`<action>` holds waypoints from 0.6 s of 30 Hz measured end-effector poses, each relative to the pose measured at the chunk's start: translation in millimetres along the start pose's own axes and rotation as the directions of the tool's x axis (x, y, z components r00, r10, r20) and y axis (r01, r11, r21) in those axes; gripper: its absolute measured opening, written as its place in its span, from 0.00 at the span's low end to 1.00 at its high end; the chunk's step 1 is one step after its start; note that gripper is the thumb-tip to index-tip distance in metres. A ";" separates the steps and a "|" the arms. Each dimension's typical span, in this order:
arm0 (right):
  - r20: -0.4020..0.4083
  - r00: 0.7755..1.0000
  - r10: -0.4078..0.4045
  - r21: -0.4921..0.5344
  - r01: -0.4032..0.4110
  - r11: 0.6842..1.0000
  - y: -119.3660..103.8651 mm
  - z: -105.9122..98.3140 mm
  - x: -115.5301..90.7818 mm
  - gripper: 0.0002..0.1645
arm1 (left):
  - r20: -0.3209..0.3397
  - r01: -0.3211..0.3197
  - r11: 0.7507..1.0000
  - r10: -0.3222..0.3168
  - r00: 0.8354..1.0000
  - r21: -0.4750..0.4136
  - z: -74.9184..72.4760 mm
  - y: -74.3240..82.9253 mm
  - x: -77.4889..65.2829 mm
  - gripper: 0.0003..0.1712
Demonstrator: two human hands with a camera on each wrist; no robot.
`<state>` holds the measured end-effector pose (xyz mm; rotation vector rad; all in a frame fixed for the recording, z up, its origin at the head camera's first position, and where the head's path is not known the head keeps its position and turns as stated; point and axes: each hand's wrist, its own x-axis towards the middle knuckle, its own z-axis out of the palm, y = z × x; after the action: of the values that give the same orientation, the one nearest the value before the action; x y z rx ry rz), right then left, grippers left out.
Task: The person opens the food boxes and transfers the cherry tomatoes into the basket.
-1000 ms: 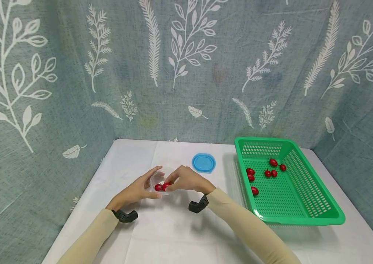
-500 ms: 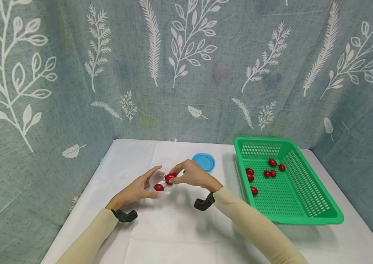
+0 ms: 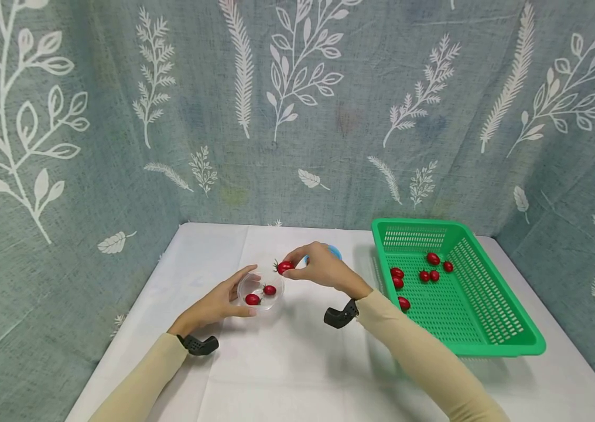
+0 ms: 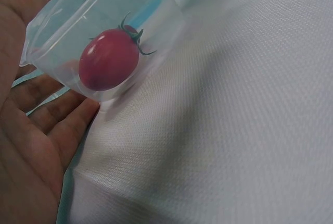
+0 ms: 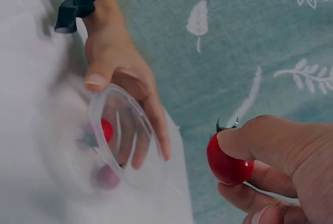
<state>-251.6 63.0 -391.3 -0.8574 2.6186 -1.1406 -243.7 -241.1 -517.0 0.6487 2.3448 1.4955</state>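
Note:
My left hand (image 3: 218,303) curls round a clear round plastic tub (image 3: 246,283) on the white cloth, thumb on the near side and fingers on the far side. Two red cherry tomatoes, one with a green stem (image 4: 109,60), lie in the tub. To the upper right of the tub's rim, my right hand (image 3: 324,268) pinches another cherry tomato (image 5: 226,159) between thumb and fingers, its green calyx pointing left in the head view. The right wrist view shows this tomato apart from the tub.
A green perforated basket (image 3: 479,350) stands at the right with several cherry tomatoes (image 3: 433,258) scattered in it. Behind the right hand, a blue lid (image 3: 335,252) is partly hidden. Patterned grey-green fabric (image 3: 276,193) hangs behind and beside the table.
My right hand has lifted a cherry tomato out of the tub and carried it up and to the right. The left hand has stayed at the tub.

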 end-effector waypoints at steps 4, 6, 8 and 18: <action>-0.029 0.999 0.026 -0.016 -0.026 1.000 1.6 -11.3 -4.7 0.11 | 0.001 -0.003 1.000 0.003 1.000 0.000 0.0 1.0 0.0 0.64; -0.044 0.998 0.036 -0.010 -0.036 0.999 3.4 -16.8 -7.3 0.10 | 0.001 -0.009 1.000 0.009 1.000 -0.003 -0.2 0.6 0.4 0.64; -0.056 0.998 0.042 -0.001 -0.042 0.999 5.9 -22.1 -10.4 0.10 | 0.002 -0.012 1.000 0.012 1.000 -0.003 -0.4 -0.2 0.5 0.64; -0.115 0.991 0.069 0.010 -0.069 0.998 22.7 -47.0 -30.4 0.14 | 0.010 -0.011 1.000 0.011 1.000 -0.008 -0.3 0.5 -0.7 0.65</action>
<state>-253.4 121.7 -377.2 -0.7142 2.7116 -1.2134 -243.1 -241.5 -516.4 0.6661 2.3307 1.5016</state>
